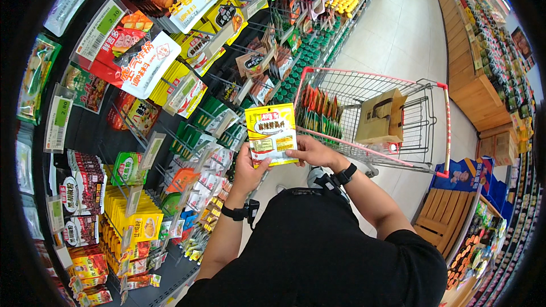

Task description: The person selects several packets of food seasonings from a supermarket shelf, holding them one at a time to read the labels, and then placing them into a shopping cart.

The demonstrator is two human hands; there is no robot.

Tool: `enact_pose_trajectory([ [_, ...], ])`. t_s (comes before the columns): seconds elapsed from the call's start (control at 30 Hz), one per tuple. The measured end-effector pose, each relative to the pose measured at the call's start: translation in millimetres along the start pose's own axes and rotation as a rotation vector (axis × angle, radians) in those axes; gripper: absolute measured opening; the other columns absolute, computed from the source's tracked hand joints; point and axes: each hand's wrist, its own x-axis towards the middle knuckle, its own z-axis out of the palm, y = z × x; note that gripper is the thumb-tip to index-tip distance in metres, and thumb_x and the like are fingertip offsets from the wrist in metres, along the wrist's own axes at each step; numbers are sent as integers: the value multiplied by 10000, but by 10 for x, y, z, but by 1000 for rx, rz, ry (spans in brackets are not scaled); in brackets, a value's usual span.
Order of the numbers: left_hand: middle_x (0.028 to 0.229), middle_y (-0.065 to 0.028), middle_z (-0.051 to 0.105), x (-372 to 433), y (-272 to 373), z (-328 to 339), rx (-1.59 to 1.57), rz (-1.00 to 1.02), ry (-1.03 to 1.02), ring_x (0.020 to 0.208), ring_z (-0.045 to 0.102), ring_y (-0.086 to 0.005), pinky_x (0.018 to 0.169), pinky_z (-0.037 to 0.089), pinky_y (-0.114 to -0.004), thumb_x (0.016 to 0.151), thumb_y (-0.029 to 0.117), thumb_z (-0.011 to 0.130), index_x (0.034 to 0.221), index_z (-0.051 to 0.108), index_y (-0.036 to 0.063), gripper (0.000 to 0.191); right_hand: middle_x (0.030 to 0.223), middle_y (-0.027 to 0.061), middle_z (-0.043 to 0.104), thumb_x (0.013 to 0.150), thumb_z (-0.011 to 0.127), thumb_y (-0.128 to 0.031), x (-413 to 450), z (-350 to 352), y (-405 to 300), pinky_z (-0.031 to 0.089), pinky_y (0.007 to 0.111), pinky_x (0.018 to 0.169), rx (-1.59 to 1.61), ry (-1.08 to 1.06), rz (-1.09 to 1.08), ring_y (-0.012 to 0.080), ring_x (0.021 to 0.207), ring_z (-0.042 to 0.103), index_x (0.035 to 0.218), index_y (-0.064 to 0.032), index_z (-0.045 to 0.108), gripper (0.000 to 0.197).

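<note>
A yellow and white seasoning packet (271,135) is held upright in front of my body, its printed face towards me. My left hand (252,164) grips its lower left corner, with the thumb across the front. At the lower right edge, my right hand (308,151) pinches the same packet between thumb and fingers. Just beyond it stands a wire shopping cart (367,77) with a pink-red rim. Inside the cart are a row of red and green packets (320,113) and a brown paper bag (379,117).
On the left, a dark rack with metal hooks carries hanging seasoning packets (192,47) and price tags (100,30). Green-capped containers (298,64) line a shelf farther along. Wooden display units (469,72) and a slatted wooden stand (443,217) are on the right, across the tiled aisle (384,30).
</note>
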Motion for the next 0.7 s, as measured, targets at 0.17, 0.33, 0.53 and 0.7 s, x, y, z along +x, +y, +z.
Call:
enact_pose_trajectory([
  [0.17,1077,-130,627,51,-23,-12,-27,4,29,917,664,-153,697,586,-265,873,-46,647,1170,403,0,387,723,-7,561,1007,555,-215,15,35,58,396,216,514,42,10,-33,45,593,487,1151,-14,578,247],
  [0.33,1091,-137,634,84,-70,-22,-48,-18,17,912,670,-162,698,592,-277,902,-5,628,1177,392,2,362,704,-15,549,1003,564,-216,21,57,25,386,215,508,3,77,-21,42,586,474,1148,-20,579,244],
  [0.53,1113,-123,651,118,-177,-61,-93,-9,34,919,664,-154,772,565,-292,945,85,614,1203,465,-20,316,713,-20,564,996,575,-211,30,29,86,396,213,516,-43,36,-78,38,594,479,1152,-22,581,245],
  [0.7,1074,-97,686,137,-158,-104,-18,-84,-7,910,651,-127,821,527,-289,939,119,642,1161,613,-43,276,794,-10,611,992,582,-209,-7,17,72,428,213,537,15,-50,-34,40,616,515,1150,-17,588,249],
])
